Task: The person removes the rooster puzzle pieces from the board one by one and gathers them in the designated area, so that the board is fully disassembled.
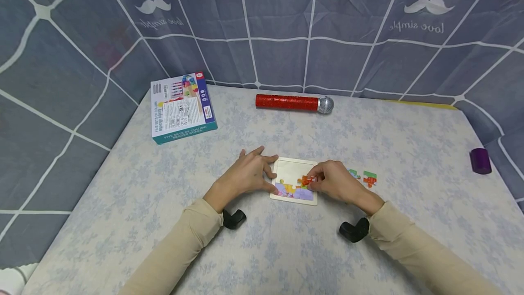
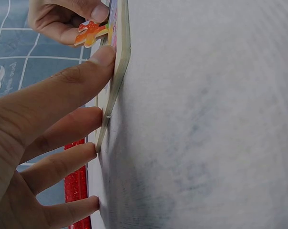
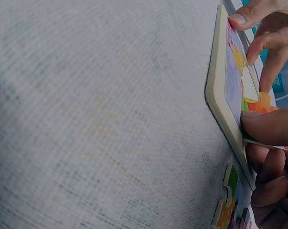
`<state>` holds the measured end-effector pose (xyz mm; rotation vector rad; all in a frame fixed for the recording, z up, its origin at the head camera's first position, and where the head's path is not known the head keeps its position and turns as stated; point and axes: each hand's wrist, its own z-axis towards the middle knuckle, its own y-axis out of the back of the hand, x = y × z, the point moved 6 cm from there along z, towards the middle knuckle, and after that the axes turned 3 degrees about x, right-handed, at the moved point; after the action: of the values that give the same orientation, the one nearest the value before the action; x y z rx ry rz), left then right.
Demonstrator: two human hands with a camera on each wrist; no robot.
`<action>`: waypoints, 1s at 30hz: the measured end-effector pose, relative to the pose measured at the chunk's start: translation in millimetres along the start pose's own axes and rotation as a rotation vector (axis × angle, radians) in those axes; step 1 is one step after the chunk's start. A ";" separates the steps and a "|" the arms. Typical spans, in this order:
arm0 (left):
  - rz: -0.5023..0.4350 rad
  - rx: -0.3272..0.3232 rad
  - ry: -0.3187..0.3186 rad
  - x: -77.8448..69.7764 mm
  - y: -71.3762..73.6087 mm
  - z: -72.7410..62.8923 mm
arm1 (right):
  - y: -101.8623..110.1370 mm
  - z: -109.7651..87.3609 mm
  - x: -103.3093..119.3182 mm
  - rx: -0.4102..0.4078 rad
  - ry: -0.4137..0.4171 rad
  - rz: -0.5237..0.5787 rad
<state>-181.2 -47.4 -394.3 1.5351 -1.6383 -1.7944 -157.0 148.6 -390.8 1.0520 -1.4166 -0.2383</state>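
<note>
A small jigsaw puzzle board (image 1: pixel 294 202) with a pale frame lies on the table, its near row filled with purple and yellow pieces. My left hand (image 1: pixel 249 173) steadies its left side: the thumb presses the near corner, and the other fingers spread along the edge and the table. Over the board's right side, my right hand (image 1: pixel 337 181) pinches an orange-red puzzle piece (image 2: pixel 90 33) between thumb and fingers. The piece sits tilted above the filled row, partly covered by the fingers. To the right of that hand lie loose puzzle pieces (image 1: pixel 370 179), some hidden behind it.
A red glittery microphone (image 1: pixel 288 102) lies beyond the board. A boxed bead set (image 1: pixel 182 108) stands at the back left. Near the right edge is a purple cylinder (image 1: pixel 480 161). A grey-blue patterned curtain (image 1: pixel 282 17) hangs behind the flowered tablecloth (image 1: pixel 286 258).
</note>
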 end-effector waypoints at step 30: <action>-0.004 0.006 -0.006 -3.0 1.7 0.6 | 3.4 -9.9 -12.1 0.064 -0.063 0.256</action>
<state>-181.3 -45.3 -391.5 1.5383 -1.6464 -1.7990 -152.4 163.4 -394.8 0.9100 -1.6079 -0.0402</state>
